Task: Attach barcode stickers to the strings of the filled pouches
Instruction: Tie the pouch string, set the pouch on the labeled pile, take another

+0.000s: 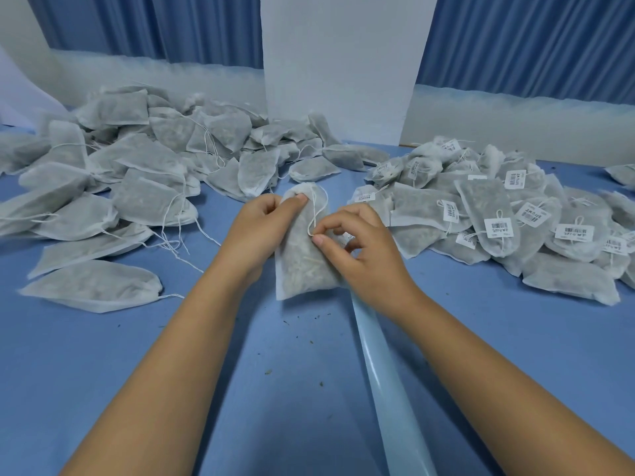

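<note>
One filled pouch [302,255], middle of tabletop [275,372]: left hand [257,228] pinches its gathered neck; right hand [357,249] has thumb and forefinger clamped on its string [314,214]. Unlabelled pouches [137,173] heaped far-left; barcode-stickered pouches [498,218] heaped far-right.

Packing workroom, by the look of it, hand labour at a bench; blue worktop [103,372] carrying 2 piles of filled mesh pouches; left heap [137,173] bare-stringed, right heap [498,218] tagged with barcode stickers [497,227]; dry crumbs [268,372] scattered about; blue curtains [532,39] and a white panel [336,80] behind.
</note>
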`<action>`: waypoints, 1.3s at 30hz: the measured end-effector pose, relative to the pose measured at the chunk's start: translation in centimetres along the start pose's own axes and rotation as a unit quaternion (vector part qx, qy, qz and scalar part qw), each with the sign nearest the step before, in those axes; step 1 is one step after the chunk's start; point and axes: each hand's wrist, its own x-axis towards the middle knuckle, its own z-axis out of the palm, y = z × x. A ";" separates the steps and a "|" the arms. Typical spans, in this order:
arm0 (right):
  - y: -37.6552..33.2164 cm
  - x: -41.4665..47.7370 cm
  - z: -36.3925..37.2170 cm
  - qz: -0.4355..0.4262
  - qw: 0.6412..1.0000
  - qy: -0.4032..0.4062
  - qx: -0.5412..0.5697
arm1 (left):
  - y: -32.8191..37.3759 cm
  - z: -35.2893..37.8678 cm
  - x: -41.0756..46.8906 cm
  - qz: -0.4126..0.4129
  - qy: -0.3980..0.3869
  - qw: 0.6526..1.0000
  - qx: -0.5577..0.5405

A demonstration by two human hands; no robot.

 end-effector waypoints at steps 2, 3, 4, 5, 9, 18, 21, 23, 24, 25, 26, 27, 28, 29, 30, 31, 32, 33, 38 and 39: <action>0.2 0.0 0.1 0.004 1.000 0.009 -0.005 | 0.0 0.2 -0.1 0.005 0.005 1.000 -0.018; 0.3 0.1 0.0 0.007 1.000 0.012 -0.003 | 0.1 0.2 -0.1 0.006 0.007 0.999 -0.033; 0.3 0.1 0.0 0.007 1.000 0.012 -0.002 | 0.1 0.2 -0.1 0.005 0.009 0.999 -0.048; 0.4 0.2 0.0 0.002 1.000 0.009 -0.004 | 0.1 0.2 -0.1 0.006 0.010 0.998 -0.060; 0.7 0.2 0.0 -0.004 1.000 0.000 -0.009 | 0.2 0.0 -0.3 -0.004 -0.055 0.994 -0.096; 1.3 1.1 -1.4 0.094 0.989 0.059 0.096 | -0.6 -0.7 0.8 -0.051 -0.069 0.987 -0.138; 2.5 1.7 -2.5 0.195 0.975 0.087 0.053 | -1.0 -1.8 1.5 -0.093 -0.055 0.987 -0.119; 3.3 1.8 -2.9 0.286 0.955 0.069 0.021 | -1.2 -2.5 1.9 -0.124 -0.075 0.980 -0.134; 3.7 1.8 -3.0 0.322 0.945 0.054 0.018 | -1.2 -2.8 2.1 -0.139 -0.081 0.976 -0.145; 3.9 1.7 -3.1 0.349 0.936 0.040 0.023 | -1.4 -3.0 2.2 -0.151 -0.084 0.973 -0.153; 4.0 1.7 -3.0 0.365 0.930 0.024 0.031 | -1.5 -3.1 2.3 -0.159 -0.085 0.971 -0.155; 4.0 1.7 -2.9 0.376 0.926 0.006 0.037 | -1.6 -3.1 2.3 -0.165 -0.089 0.970 -0.155; 4.0 1.7 -2.7 0.381 0.924 -0.015 0.038 | -1.7 -3.0 2.3 -0.171 -0.097 0.969 -0.152; 4.0 1.6 -2.6 0.382 0.923 -0.033 0.035 | -1.8 -2.9 2.3 -0.176 -0.107 0.967 -0.148; 3.9 1.5 -2.5 0.381 0.923 -0.047 0.034 | -1.9 -2.8 2.3 -0.181 -0.119 0.966 -0.144; 3.9 1.4 -2.4 0.382 0.922 -0.054 0.042 | -1.9 -2.7 2.3 -0.188 -0.132 0.963 -0.139; 3.9 1.4 -2.4 0.383 0.919 -0.060 0.063 | -1.9 -2.7 2.2 -0.194 -0.147 0.960 -0.134; 3.8 1.4 -2.4 0.387 0.915 -0.067 0.090 | -2.0 -2.6 2.1 -0.201 -0.163 0.957 -0.130; 3.6 1.4 -2.4 0.362 0.915 -0.045 0.173 | -2.1 -2.8 2.0 -0.241 -0.199 0.934 -0.171; 3.6 1.4 -2.5 0.346 0.920 -0.041 0.180 | -2.2 -3.0 2.1 -0.248 -0.201 0.930 -0.183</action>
